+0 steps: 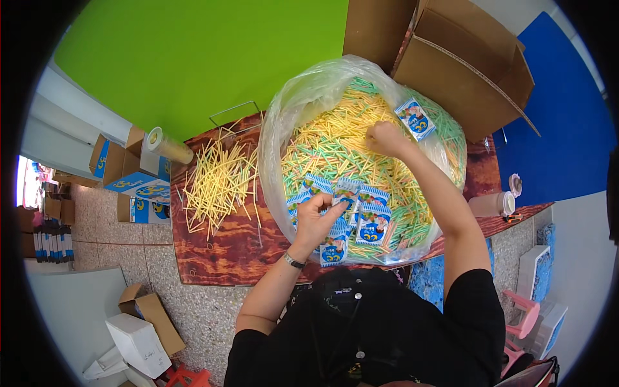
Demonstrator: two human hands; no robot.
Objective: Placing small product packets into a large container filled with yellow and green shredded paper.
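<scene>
A large clear plastic bag [274, 145] lies open on the table, full of thin yellow, green and orange sticks [329, 138]. My left hand [316, 224] pinches a small blue-and-white packet [348, 188] between thumb and fingers over the bag's near side. Several similar packets lie on the sticks around it, among them one packet [373, 226] just to its right. My right hand [385, 138] is closed at the far middle of the heap, touching or just above the sticks; its fingers hide whatever is in it. Beyond it, another packet [416, 119] rests at the bag's right side.
Loose yellow sticks [219, 184] are piled on the wood-patterned table [213, 264] left of the bag. A clear tub [169, 147] and an open carton [138, 171] stand farther left. Brown cardboard boxes [458, 71] rise behind the bag. A lidded cup [493, 204] sits at right.
</scene>
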